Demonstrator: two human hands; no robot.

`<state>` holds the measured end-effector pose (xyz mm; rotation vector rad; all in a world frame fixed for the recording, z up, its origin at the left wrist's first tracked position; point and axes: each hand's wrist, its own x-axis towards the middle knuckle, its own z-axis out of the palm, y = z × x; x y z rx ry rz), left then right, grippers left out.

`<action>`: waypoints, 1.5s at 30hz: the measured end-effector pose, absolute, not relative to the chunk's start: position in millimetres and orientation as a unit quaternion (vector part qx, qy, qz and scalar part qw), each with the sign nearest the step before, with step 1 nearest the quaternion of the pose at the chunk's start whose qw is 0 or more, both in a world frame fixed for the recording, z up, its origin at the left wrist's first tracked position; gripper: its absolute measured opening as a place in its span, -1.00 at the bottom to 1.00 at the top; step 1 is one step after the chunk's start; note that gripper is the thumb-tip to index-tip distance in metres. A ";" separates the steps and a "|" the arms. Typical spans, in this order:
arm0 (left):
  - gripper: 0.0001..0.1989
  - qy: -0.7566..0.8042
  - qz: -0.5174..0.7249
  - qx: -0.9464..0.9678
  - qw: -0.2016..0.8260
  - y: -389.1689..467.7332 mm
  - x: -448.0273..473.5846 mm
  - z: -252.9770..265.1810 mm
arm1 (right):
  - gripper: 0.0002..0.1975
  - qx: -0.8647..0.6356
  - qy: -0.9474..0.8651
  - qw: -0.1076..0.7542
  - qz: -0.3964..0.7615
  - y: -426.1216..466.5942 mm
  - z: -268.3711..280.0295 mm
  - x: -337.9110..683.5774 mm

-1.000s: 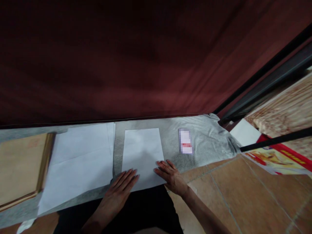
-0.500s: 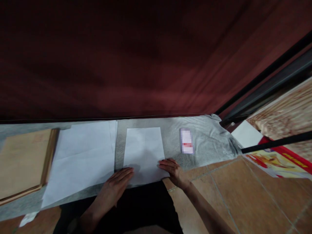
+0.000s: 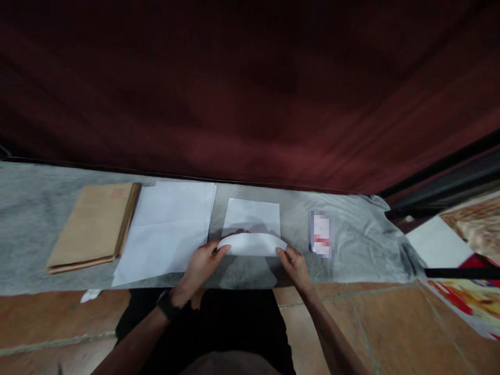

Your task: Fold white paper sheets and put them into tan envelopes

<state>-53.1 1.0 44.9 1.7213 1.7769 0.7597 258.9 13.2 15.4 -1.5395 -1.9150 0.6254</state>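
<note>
A white sheet of paper (image 3: 253,215) lies in front of me, its near edge lifted and curled over toward the far side. My left hand (image 3: 203,265) pinches the left end of the raised edge, thumb on the near face. At the right end, my right hand (image 3: 292,264) grips the same edge between thumb and fingers. Most of the fingers are hidden behind the paper. Left of the sheet is a stack of larger white papers (image 3: 167,229), apart from my left hand. Brown envelopes (image 3: 91,224) are piled farther left.
A grey cloth (image 3: 363,245) covers the narrow work surface. On it, to the right, lies a small blurred-out item (image 3: 322,234) with a red mark. A dark red curtain (image 3: 234,104) hangs behind. Black bars and a colourful printed box (image 3: 469,302) are at far right, above floor tiles (image 3: 383,312).
Both hands lay flat on the sheet before; now they grip its near edge, lifted and bent away from me. The view has shifted, so the surroundings appear displaced.
</note>
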 end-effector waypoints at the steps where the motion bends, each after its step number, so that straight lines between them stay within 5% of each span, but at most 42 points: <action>1: -0.58 0.672 0.278 0.631 0.268 4.0 -51.2 45.0 | -0.52 -0.588 -0.711 0.302 0.240 15.5 15.7 256.9; 7: -0.61 0.707 0.297 0.592 0.250 24.2 -39.7 47.9 | -0.45 -0.645 -0.661 0.295 0.245 29.9 20.1 245.2; 19: -0.59 0.634 0.362 0.547 0.410 45.7 -41.0 54.2 | -0.50 -0.730 -0.654 0.168 0.108 52.3 23.5 225.4; 34: -0.62 0.808 0.121 0.544 0.191 79.8 -23.1 54.9 | -0.66 -0.760 -0.635 0.120 0.063 96.5 29.1 216.4; 45: -0.61 0.804 0.107 0.567 0.145 87.7 -22.3 44.5 | -0.73 -0.762 -0.635 0.122 0.034 99.2 24.0 213.1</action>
